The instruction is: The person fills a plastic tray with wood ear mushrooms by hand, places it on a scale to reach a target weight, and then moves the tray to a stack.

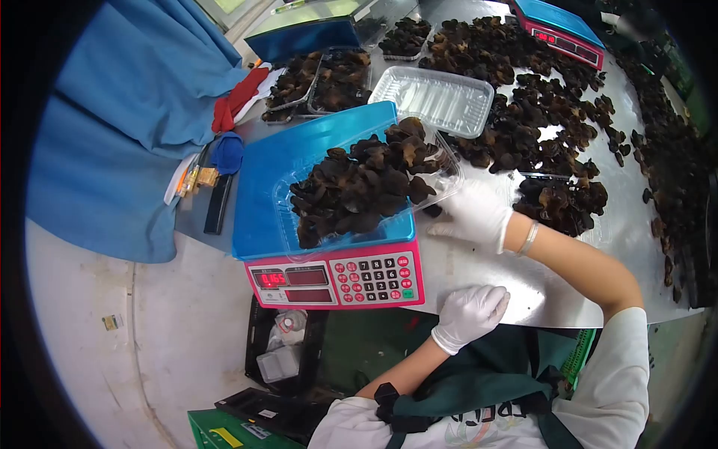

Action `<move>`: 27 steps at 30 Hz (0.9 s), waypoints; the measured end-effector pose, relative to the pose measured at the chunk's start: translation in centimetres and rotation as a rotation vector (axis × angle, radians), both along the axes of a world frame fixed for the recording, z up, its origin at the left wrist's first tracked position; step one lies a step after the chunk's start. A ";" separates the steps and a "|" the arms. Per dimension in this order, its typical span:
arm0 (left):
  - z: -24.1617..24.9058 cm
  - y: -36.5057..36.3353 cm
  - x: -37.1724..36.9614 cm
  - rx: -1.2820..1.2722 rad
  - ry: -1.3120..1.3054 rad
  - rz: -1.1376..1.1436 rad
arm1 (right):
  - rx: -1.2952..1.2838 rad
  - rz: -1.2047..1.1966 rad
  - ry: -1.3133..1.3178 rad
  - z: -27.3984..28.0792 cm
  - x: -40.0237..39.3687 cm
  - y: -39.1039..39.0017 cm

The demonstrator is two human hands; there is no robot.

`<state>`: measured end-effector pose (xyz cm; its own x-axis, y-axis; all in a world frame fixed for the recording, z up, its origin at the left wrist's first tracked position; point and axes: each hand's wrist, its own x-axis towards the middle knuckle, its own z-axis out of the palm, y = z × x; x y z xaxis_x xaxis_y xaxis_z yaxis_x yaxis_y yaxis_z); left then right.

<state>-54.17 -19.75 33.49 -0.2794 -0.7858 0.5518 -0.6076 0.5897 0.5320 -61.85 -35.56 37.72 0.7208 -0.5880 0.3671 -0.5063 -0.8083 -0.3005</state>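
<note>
A clear plastic tray (284,213) heaped with dark wood ear mushrooms (359,183) sits tilted on the blue platform of a pink scale (336,280); its red display reads about 0.165. My right hand (479,213), in a white glove, is beside the tray's right end. A small dark mushroom piece (432,211) shows between its thumb and fingers, seemingly pinched there. My left hand (471,314), also gloved, is curled closed near the table's front edge, right of the scale, with nothing visible in it.
A bare clear tray (434,97) lies behind the scale. Filled trays (340,78) stand at back left. Loose mushrooms (546,112) cover the table's back and right. A second scale (565,37) is at far right. A black crate (280,340) sits below; blue cloth (127,135) hangs left.
</note>
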 end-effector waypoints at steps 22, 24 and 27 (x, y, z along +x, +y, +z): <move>0.0 -0.1 0.4 -0.087 0.045 -0.011 | 0.024 0.291 -0.454 12.4 3.4 -3.0; 0.0 0.0 0.3 -0.085 0.055 -0.021 | 0.239 0.132 -0.530 13.2 1.2 -1.4; 0.3 -0.1 0.5 -0.090 0.071 -0.051 | 0.153 -0.047 -0.455 10.9 -2.8 0.3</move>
<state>-53.68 -19.81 33.76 -0.2750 -0.7179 0.6395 -0.5383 0.6661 0.5163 -64.63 -35.31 48.59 0.4784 -0.6879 0.5459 -0.3311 -0.7170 -0.6134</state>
